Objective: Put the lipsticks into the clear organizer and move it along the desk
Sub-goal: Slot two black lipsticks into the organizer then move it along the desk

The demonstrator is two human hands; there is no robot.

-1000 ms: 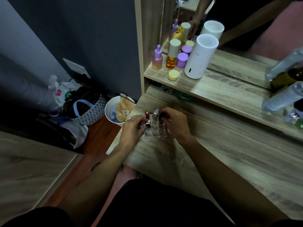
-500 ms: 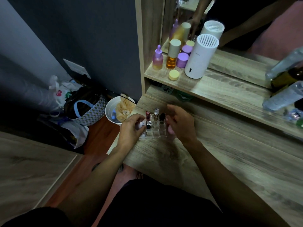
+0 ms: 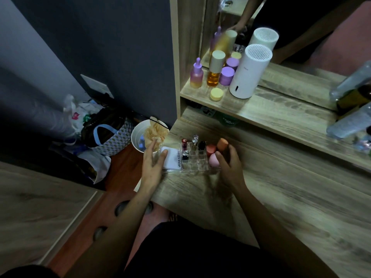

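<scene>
The clear organizer (image 3: 192, 167) sits near the desk's left front corner. Its middle grid holds several lipsticks: a red-capped lipstick (image 3: 184, 141), a silver one (image 3: 195, 138), a black one (image 3: 202, 145) and a dark one (image 3: 185, 155) in the nearer row. A white compact (image 3: 171, 159) fills its left bay. An orange sponge (image 3: 222, 144), a red sponge (image 3: 210, 149) and a pink sponge (image 3: 213, 159) fill the right bay. My left hand (image 3: 152, 165) clasps the organizer's left end, thumb on the compact. My right hand (image 3: 229, 164) clasps the right end beside the sponges.
The wooden desk (image 3: 281, 197) stretches right. A shelf (image 3: 271, 113) above carries cosmetic bottles (image 3: 214, 73), a white cylinder (image 3: 250, 71) and plastic bottles (image 3: 349, 121) at far right. Left of the desk, on the floor, stand a white bin (image 3: 138, 137) and bags (image 3: 108, 135).
Both hands have moved apart from the lipstick grid to the organizer's two ends, uncovering the compact and the sponges.
</scene>
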